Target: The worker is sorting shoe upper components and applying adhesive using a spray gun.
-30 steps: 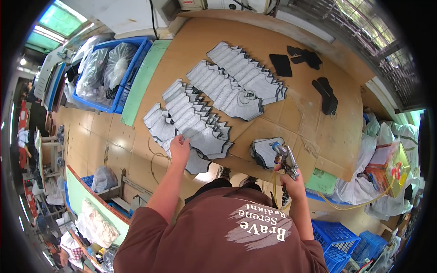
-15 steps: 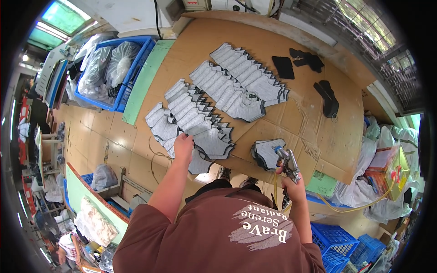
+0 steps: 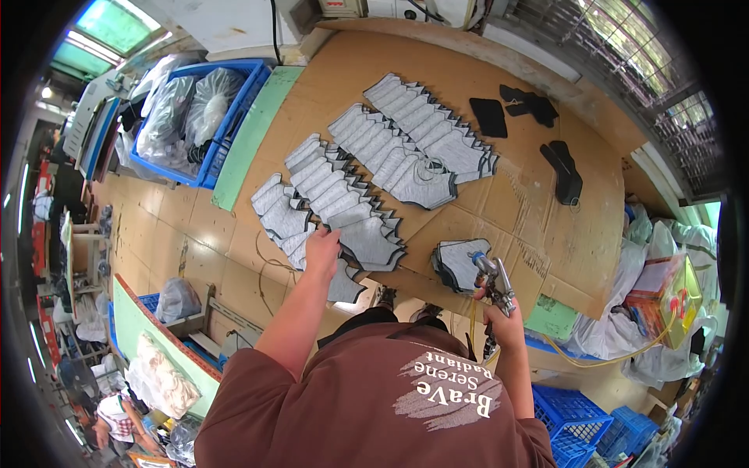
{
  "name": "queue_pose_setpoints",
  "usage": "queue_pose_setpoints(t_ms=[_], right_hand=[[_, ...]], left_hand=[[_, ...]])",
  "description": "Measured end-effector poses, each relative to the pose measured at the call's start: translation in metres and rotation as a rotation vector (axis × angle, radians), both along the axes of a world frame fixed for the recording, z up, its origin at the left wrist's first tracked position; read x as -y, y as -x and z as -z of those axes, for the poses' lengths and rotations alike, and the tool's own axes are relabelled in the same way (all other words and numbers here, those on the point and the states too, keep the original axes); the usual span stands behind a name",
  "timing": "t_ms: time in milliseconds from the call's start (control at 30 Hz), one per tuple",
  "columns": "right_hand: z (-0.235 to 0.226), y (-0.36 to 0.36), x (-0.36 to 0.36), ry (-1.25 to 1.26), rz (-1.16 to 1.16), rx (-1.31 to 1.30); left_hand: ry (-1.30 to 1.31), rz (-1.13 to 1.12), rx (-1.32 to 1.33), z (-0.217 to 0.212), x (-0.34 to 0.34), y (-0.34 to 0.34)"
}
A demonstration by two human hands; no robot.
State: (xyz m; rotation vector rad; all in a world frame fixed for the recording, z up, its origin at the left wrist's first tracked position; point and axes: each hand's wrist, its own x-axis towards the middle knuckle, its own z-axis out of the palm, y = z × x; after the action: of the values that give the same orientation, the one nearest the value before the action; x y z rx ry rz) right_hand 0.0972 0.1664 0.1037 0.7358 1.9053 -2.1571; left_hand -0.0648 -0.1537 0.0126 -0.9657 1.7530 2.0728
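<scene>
Grey fabric pieces with dark edges lie fanned out in overlapping rows (image 3: 343, 207) on the cardboard-covered table (image 3: 538, 226). My left hand (image 3: 321, 251) is at the near end of the left rows, its fingers closed on the edge of a grey fabric piece (image 3: 346, 285), which reaches past the table's near edge beside my wrist. My fingertips partly hide the grip. On the right, my right hand (image 3: 505, 321) is wrapped around a metal spray gun (image 3: 498, 287) with a yellow hose. Its front end is over a small stack of grey pieces (image 3: 459, 264).
Black pieces (image 3: 563, 175) lie at the table's far right. A blue crate (image 3: 204, 168) with plastic-bagged goods stands at the left, beside a green board (image 3: 253, 140). Bags and a yellow container (image 3: 679, 304) with the hose are at the right. Blue crates (image 3: 573, 421) stand low right; another person (image 3: 121, 417) is lower left.
My left hand has shifted slightly right along the near edge of the rows, and the fabric piece by my wrist has moved slightly. My right hand and the spray gun stay nearly still.
</scene>
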Motion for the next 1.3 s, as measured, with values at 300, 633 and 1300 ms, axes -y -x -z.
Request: queue_pose_setpoints(t_ms=[300,633,1300], right_hand=[[0.000,-0.001,0.002,-0.005,-0.014,-0.006],[-0.001,-0.003,-0.002,0.009,-0.003,-0.037],[-0.004,-0.006,-0.002,0.017,0.005,-0.030]], left_hand=[[-0.118,0.019,-0.052,0.003,-0.001,0.001],[0.238,-0.288,-0.024,0.040,0.148,0.000],[0.076,-0.118,0.160,0.026,0.103,-0.065]])
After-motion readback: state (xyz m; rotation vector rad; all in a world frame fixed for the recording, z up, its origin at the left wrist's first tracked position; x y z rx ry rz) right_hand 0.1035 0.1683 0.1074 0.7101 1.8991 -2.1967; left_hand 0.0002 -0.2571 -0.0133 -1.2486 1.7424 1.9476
